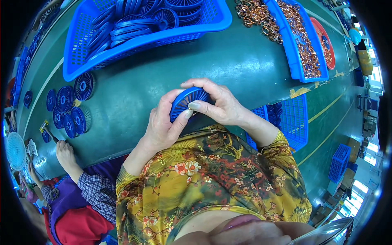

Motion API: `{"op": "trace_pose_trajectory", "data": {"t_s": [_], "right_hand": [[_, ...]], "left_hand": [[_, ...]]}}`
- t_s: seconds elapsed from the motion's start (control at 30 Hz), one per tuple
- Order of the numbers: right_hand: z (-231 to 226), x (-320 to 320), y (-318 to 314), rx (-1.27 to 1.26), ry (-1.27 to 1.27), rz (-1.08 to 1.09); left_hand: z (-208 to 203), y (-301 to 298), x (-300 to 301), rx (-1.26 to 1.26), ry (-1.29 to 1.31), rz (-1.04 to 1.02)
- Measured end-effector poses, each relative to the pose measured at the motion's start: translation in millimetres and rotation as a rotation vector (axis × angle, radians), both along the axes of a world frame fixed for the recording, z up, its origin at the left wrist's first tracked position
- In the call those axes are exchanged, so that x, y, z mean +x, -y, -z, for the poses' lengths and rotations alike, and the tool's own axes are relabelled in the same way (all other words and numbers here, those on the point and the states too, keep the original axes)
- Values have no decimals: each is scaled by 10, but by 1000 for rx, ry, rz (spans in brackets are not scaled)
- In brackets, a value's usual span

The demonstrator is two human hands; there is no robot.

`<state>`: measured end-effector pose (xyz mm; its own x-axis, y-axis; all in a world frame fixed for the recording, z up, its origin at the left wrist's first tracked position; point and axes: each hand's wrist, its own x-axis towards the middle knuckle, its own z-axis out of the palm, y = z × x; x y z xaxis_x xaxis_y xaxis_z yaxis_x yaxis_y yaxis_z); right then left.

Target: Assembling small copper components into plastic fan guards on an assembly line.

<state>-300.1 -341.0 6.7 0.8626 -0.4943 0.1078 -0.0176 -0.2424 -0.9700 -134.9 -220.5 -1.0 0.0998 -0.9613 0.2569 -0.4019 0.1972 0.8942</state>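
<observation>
Just near of the big blue basket (pixel 73 57), both hands' fingers (pixel 204 106) clasp a blue fan grille (pixel 185 100) (tilted on edge), left hand (pixel 161 126) underneath, right hand (pixel 222 104) on top.

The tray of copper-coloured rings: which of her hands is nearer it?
Right. The right hand, gripping the blue fan grille, lies below the tray of copper-coloured rings; the left hand is farther, across the grille.

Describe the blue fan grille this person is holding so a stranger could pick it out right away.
Start at the long green table; at its near edge, both hands meet. Left hand and right hand clasp one round blue slotted fan grille. Unlike the grilles piled in the big blue basket or standing on edge at the far left, it is hand-held.
</observation>
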Motion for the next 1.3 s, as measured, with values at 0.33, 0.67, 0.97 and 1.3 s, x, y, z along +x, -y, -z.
{"op": "trace_pose_trajectory", "data": {"t_s": [0.33, 0.67, 0.97, 1.3], "right_hand": [[160, -661, 1768, -920, -759, 908], [217, -550, 1565, -937, -838, 764], [247, -599, 1531, -908, -735, 768], [244, -653, 1490, -751, -487, 726]], "left_hand": [[156, -236, 762, 36, 739, -789], [-279, 171, 982, -416, 648, -694], [-644, 1284, 1295, 176, 669, -249], [-522, 1470, 1261, -227, 624, -497]]}}
